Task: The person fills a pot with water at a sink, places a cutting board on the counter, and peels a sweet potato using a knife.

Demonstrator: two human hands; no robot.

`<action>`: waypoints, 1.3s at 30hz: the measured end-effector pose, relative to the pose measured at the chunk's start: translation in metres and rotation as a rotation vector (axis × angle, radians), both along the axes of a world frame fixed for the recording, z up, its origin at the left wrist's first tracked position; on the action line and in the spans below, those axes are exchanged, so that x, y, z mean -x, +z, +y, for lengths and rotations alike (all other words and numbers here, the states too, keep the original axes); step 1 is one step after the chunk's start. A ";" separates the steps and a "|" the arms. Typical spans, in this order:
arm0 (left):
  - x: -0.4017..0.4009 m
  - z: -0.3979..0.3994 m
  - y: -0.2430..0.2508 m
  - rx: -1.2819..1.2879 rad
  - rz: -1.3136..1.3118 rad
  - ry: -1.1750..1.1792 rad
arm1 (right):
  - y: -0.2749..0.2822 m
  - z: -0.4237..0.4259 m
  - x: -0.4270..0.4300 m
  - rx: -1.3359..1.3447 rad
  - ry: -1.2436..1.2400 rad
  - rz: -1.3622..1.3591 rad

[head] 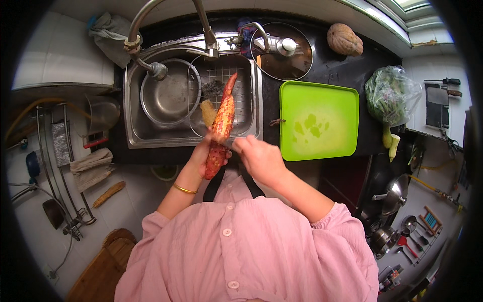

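Note:
My left hand point(201, 157) grips the lower part of a long sweet potato point(223, 120), which slants over the sink's front edge. Its skin is patchy along the middle, with orange-yellow flesh showing, while the near end and far tip stay red. My right hand point(262, 157) closes on a small tool, mostly hidden in the fingers, held against the sweet potato's right side. Beyond the hands is a stainless steel sink point(166, 142) with a round metal basin point(169, 102) at left. A tan scrubber point(208, 112) and dark steel wool point(212, 89) lie beside the sweet potato.
A green cutting board point(320, 141) lies right of the sink, near a glass lid point(285, 64). Farther right are a pumpkin point(344, 39) and bagged greens point(390, 96). The faucet point(209, 37) arches over the sink. Knives point(437, 105) hang on the right wall.

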State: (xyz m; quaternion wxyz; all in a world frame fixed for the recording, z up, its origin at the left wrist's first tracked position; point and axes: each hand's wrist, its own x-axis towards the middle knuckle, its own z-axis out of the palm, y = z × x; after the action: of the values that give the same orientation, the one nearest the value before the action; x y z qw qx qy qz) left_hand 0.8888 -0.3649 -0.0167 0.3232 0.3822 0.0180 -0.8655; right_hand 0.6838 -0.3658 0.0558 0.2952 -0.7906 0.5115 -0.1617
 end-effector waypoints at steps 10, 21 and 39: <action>0.007 -0.007 0.011 -0.064 -0.118 0.038 | -0.002 0.009 -0.003 -0.032 0.018 0.005; 0.002 -0.002 -0.014 -0.021 -0.062 0.090 | -0.004 0.013 -0.008 0.014 0.080 0.041; 0.008 -0.005 -0.012 -0.212 0.257 0.159 | -0.035 -0.001 -0.001 0.039 -0.078 0.011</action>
State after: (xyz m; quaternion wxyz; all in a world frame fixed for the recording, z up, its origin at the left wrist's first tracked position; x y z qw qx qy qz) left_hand 0.8806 -0.3695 -0.0283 0.3436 0.2976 0.1805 -0.8722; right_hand 0.6849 -0.3665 0.0210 0.2705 -0.7766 0.5403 -0.1785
